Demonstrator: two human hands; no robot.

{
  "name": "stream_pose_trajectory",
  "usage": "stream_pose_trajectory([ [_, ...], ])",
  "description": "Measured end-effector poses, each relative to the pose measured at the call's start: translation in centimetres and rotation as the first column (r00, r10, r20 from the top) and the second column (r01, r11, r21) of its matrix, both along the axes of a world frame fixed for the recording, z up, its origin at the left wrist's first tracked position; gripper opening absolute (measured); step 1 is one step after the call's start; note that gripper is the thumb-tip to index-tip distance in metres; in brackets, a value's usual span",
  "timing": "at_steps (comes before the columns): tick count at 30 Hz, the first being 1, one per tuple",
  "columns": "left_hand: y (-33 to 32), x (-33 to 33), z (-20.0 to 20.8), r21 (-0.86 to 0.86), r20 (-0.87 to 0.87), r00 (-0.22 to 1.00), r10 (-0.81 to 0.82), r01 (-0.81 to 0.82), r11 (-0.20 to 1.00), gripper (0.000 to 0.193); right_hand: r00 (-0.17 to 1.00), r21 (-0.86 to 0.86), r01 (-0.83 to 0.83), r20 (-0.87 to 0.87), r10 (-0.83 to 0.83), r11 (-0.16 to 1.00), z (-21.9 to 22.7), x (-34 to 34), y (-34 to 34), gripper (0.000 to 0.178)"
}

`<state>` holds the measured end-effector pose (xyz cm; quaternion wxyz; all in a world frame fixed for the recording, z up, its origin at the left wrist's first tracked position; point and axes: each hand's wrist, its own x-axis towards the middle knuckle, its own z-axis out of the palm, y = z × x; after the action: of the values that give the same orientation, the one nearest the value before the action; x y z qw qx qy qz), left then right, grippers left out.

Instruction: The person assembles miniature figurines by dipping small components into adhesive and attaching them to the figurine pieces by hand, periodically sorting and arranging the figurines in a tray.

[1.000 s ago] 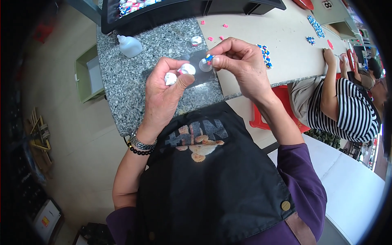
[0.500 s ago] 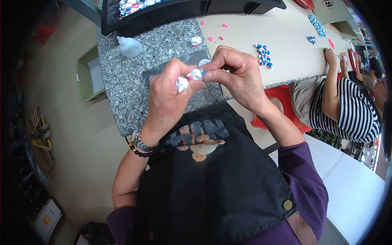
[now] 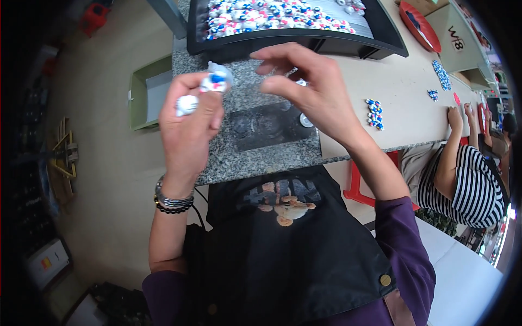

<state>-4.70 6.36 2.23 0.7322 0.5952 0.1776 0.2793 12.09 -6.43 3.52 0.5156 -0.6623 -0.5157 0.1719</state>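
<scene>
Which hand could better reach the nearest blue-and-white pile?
Probably your right hand: it is open and closer to the blue-and-white pile, while your left hand holds mostly white pieces.

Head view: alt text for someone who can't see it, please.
The left hand holds two small white pieces, one with blue and pink parts, near the edge of a granite worktop; the right hand hovers, open, above the worktop. Beyond stands a black tray of similar pieces; a person in a striped top is at right.
</scene>
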Motion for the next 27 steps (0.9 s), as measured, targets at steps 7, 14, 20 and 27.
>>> stream_pose_trajectory([
  [7, 2.1, -3.3, -0.4, -0.078, 0.019, 0.999, 0.044, -0.042, 0.996, 0.040, 0.943, -0.264, 0.044, 0.328, 0.047, 0.963, -5.1, -0.6, 7.1, 0.052],
  [14, 1.2, -3.6, -0.9, -0.206, 0.016, 0.996, -0.089, 0.090, 0.974, 0.045, 0.960, -0.283, 0.038, 0.276, 0.043, 0.958, -5.3, -0.9, 8.1, 0.041],
  [20, 0.9, -2.9, -0.1, -0.130, 0.024, 0.994, -0.103, 0.105, 0.986, 0.037, 0.969, -0.044, -0.022, 0.245, 0.032, 0.999, -2.6, 1.1, 1.2, 0.037],
  [27, 3.5, 2.3, 0.9, 0.443, -0.154, 0.987, 0.043, 0.030, 0.896, 0.030, 0.891, -0.178, 0.183, 0.446, -0.087, 0.967, -2.5, 2.9, -9.9, 0.048],
])
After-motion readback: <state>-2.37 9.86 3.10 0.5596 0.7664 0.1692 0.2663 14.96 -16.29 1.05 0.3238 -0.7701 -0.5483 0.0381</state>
